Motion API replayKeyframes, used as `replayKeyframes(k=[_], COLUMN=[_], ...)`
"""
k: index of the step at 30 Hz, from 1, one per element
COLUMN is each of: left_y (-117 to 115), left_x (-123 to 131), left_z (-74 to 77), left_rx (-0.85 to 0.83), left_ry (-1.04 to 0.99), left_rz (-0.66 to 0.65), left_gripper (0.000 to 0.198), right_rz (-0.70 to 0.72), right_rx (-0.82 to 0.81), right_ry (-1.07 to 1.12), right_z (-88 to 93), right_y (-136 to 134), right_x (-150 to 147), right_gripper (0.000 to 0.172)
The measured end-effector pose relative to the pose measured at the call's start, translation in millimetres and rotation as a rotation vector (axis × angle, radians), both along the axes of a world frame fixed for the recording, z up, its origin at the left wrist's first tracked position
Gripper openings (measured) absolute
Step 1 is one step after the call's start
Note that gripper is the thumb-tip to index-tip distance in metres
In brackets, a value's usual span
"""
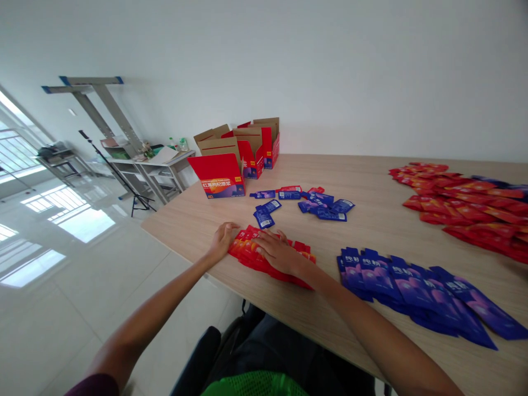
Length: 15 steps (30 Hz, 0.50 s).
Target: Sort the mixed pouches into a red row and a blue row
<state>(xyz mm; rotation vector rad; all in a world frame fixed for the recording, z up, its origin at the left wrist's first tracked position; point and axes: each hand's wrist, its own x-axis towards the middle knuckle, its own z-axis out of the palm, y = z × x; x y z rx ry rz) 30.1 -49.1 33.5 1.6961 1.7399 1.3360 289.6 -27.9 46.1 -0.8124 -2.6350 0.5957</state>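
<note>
A row of overlapping red sachets (251,254) lies near the front edge of the table, directly before me. At its left end, my left hand (221,242) rests against the sachets, fingers stretched toward the far side and not wrapped round any. Across the top of the same row lies my right hand (277,252), palm down with its fingers apart. It covers part of the middle sachets. To the right of the row, blue sachets (396,283) are fanned out in an overlapping line. Several small blue sachets (322,206) lie scattered beyond my hands, with a few red ones among them.
Open red cartons (223,181) stand at the table's back left, flaps raised. Large heaps of red sachets (466,203) lie on the right, with some blue ones behind. A tripod (142,202) and a side desk (165,165) stand on the floor beyond the table's left edge.
</note>
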Motion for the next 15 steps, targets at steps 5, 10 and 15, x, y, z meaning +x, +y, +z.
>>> replayKeyframes(k=[5, 10, 15], left_y=[32, 68, 110], left_x=[-12, -21, -27], left_z=[-13.9, -9.8, -3.6], left_rx=[-0.096, -0.221, -0.316], left_ry=[-0.124, -0.238, -0.378], left_rz=[0.082, 0.058, 0.127], left_gripper=[0.079, 0.057, 0.049], right_rz=[0.003, 0.012, -0.076], right_rx=[0.093, 0.194, 0.206], right_ry=[-0.003, 0.018, 0.202], right_z=[12.1, 25.6, 21.4], right_y=[-10, -24, -43], right_x=[1, -3, -17], right_gripper=[0.047, 0.043, 0.029])
